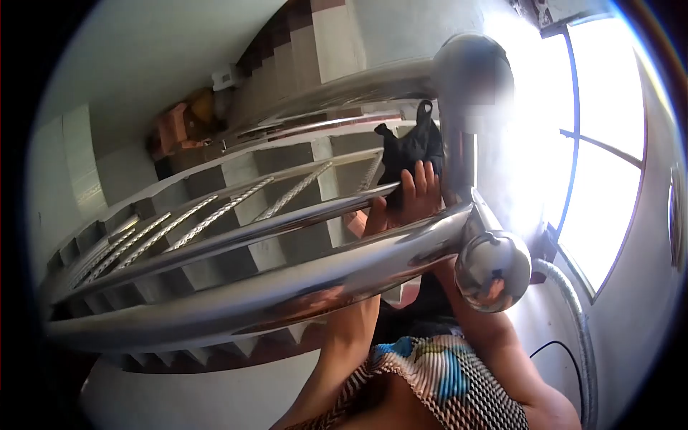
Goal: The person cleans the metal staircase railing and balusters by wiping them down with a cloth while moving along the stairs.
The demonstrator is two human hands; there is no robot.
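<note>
A crumpled black cloth or bag (412,147) with a loop at its top is bunched beside the vertical metal post. My right hand (421,195) lies against its lower part, fingers stretched upward and slightly apart. Just to the left, my left hand (375,217) is close to the end of the thin metal rail (287,221) and the cloth's lower edge. Most of its fingers are hidden, so its grip cannot be made out. Both forearms pass behind the thick polished handrail (287,312), which covers my wrists.
Round metal balls (493,271) cap the railing posts. Twisted balusters (222,211) and curving stairs (269,254) extend leftward. A bright window (602,143) is at the right, with a ribbed hose (573,308) below. Orange-brown items (175,129) are at the upper left.
</note>
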